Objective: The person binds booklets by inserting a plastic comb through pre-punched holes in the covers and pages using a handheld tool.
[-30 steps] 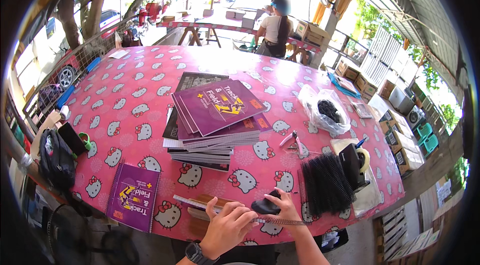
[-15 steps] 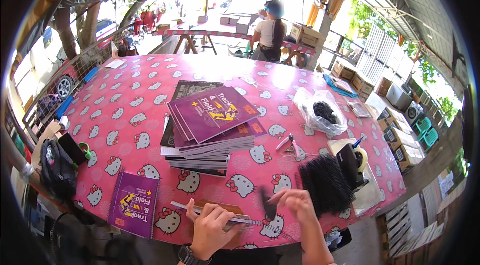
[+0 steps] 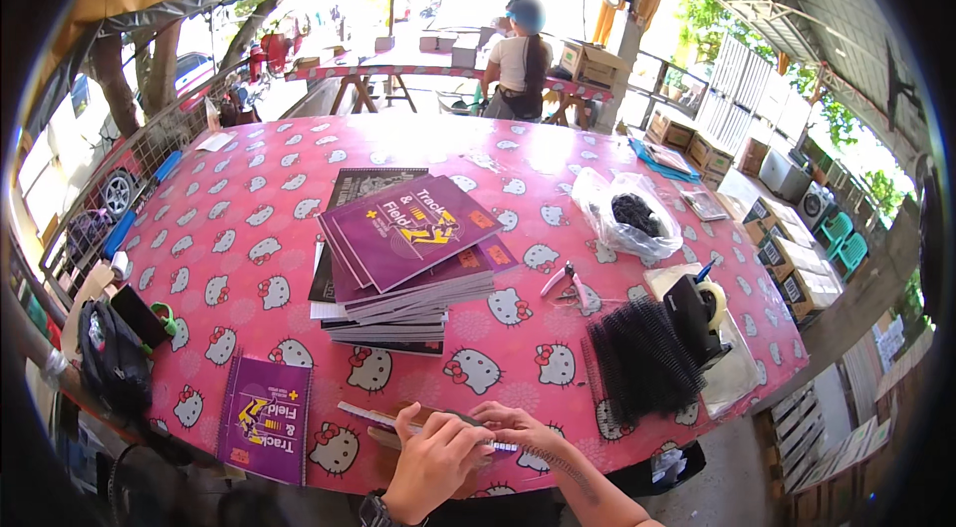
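Observation:
My left hand (image 3: pixel 438 457), with a dark watch on its wrist, grips a notebook (image 3: pixel 370 414) held edge-up at the table's near side. Fingers of my right hand (image 3: pixel 513 422) are curled against the notebook's edge, partly behind my left hand; what they pinch is hidden. From that edge a thin dark spiral coil (image 3: pixel 570 472) runs out across my right forearm. Left of my hands lies a purple spiral notebook (image 3: pixel 265 419). Beyond them is a stack of purple and black notebooks (image 3: pixel 408 233).
Black spiral coils (image 3: pixel 642 360) lie in a heap at right, beside a tape dispenser (image 3: pixel 687 318). Pink-handled pliers (image 3: pixel 564 282) and a plastic bag (image 3: pixel 637 233) with black contents sit farther back. A person (image 3: pixel 523 64) is at the far table; a dark bag (image 3: pixel 110 353) is at left.
My right hand has moved left to the notebook's edge, beside my left hand. The blurred black object near its fingers is out of sight now. The view has shifted slightly.

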